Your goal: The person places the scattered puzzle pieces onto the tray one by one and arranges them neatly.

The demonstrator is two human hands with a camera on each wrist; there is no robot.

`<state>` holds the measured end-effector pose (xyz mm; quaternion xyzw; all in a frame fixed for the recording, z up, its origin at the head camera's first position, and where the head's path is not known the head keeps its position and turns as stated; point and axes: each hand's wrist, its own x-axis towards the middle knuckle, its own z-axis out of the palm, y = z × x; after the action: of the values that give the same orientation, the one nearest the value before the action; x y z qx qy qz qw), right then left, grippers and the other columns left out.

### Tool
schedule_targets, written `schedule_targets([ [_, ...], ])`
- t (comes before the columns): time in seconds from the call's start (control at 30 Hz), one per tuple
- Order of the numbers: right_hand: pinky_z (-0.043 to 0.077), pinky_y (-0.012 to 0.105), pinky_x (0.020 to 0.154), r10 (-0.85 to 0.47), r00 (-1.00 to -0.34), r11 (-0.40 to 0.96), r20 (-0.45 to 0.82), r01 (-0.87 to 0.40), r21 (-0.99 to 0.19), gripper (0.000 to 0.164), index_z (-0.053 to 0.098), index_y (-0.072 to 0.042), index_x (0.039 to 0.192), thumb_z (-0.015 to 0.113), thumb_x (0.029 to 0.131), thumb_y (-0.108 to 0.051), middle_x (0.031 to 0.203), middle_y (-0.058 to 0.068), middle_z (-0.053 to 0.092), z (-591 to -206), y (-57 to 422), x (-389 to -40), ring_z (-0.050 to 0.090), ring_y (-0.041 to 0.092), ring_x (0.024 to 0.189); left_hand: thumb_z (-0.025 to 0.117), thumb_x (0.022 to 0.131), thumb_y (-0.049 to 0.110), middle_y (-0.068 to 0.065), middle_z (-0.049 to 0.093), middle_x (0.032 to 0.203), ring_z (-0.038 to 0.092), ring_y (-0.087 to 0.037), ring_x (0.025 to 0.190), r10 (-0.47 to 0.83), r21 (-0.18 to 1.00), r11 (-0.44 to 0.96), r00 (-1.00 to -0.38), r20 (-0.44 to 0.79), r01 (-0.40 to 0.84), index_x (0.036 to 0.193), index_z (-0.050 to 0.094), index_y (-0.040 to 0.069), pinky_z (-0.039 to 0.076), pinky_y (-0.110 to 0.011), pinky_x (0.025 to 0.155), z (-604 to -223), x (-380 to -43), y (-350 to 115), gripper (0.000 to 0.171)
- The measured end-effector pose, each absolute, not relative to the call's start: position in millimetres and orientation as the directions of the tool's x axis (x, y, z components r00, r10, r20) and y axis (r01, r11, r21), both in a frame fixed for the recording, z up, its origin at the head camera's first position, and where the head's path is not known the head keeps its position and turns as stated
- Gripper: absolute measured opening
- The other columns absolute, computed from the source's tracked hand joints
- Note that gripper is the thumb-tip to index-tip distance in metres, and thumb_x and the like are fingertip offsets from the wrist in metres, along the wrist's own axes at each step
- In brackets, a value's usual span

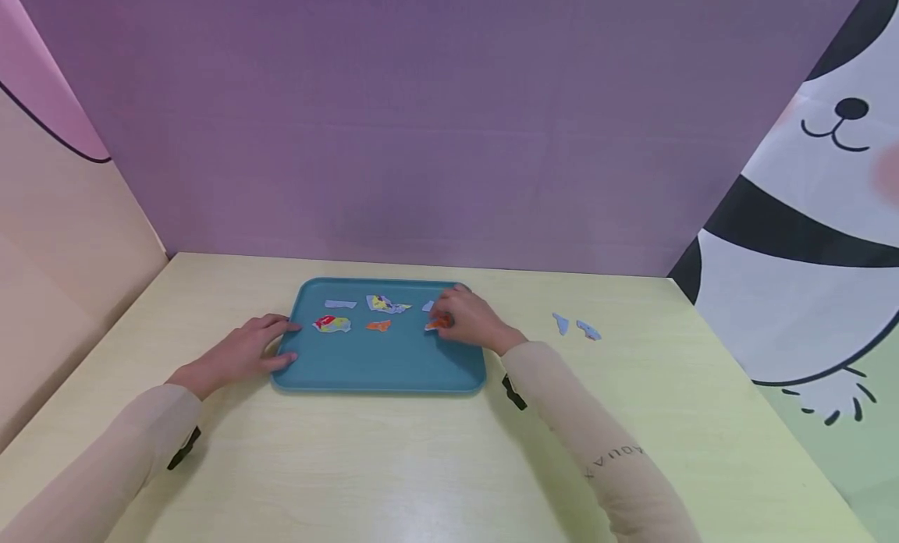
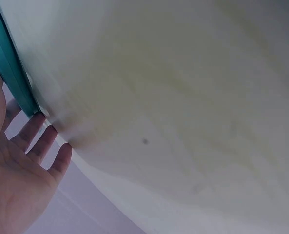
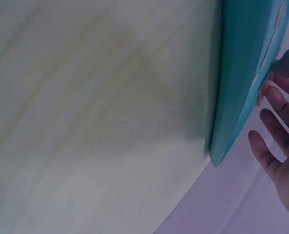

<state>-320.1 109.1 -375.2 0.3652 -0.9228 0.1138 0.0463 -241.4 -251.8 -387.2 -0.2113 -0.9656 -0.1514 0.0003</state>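
Note:
A blue-green tray [image 1: 379, 367] lies on the table with several torn-looking paper pieces on it. My left hand [image 1: 242, 348] rests at the tray's left edge, thumb and fingers spread along the rim. Over the tray's right part, my right hand [image 1: 469, 317] pinches an orange paper piece [image 3: 262, 92] between thumb and fingertips, close over the tray surface. Nearby on the tray are a pale blue piece [image 1: 428, 306], partly hidden by that hand, another orange piece [image 1: 378, 325], a yellow-and-purple piece [image 1: 382, 303], a pale strip [image 1: 340, 303] and a red-and-yellow piece [image 1: 330, 324].
Right of the tray, two pale blue paper pieces lie on the light wooden table [image 1: 393, 465]: a narrow piece [image 1: 560, 324] and a patterned piece [image 1: 588, 330]. A purple backdrop [image 1: 421, 137] stands behind the table, and a panda-printed cloth [image 1: 808, 317] hangs at the right.

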Motion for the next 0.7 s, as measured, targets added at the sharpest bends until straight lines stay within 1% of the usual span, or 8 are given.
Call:
schedule_targets([
  [0.23,0.041,0.030,0.073,-0.656,-0.743,0.716,0.131,-0.668,-0.202,0.019,0.070,-0.011,0.095,0.069,0.076,-0.014,0.087,0.002,0.060,-375.9,101.3,-321.7,0.045,0.018,0.086,0.063,0.085,0.031,-0.024,0.046,0.127,0.042,-0.043,0.116,0.407,0.294,0.865,-0.911,0.066,0.408,0.126,0.051,0.001,0.037,-0.059,0.096,-386.5,-240.8,-252.2,0.052],
  [0.53,0.040,0.029,0.074,-0.639,-0.762,0.734,0.103,-0.644,-0.217,0.016,0.070,-0.015,0.094,0.069,0.078,-0.017,0.088,-0.001,0.059,-380.5,95.1,-325.3,0.044,0.016,0.086,0.063,0.084,0.031,-0.023,0.047,0.127,0.043,-0.042,0.116,0.404,0.294,0.865,-0.912,0.073,0.407,0.125,0.052,0.002,0.038,-0.059,0.095,-385.8,-239.9,-251.8,0.052],
  [0.7,0.040,0.030,0.074,-0.637,-0.764,0.734,0.107,-0.643,-0.221,0.016,0.070,-0.014,0.094,0.069,0.078,-0.017,0.087,-0.001,0.059,-382.9,94.3,-325.9,0.044,0.016,0.085,0.063,0.084,0.031,-0.023,0.046,0.128,0.042,-0.042,0.117,0.401,0.295,0.867,-0.914,0.064,0.401,0.126,0.051,0.002,0.037,-0.059,0.096,-385.6,-239.9,-251.4,0.052],
])
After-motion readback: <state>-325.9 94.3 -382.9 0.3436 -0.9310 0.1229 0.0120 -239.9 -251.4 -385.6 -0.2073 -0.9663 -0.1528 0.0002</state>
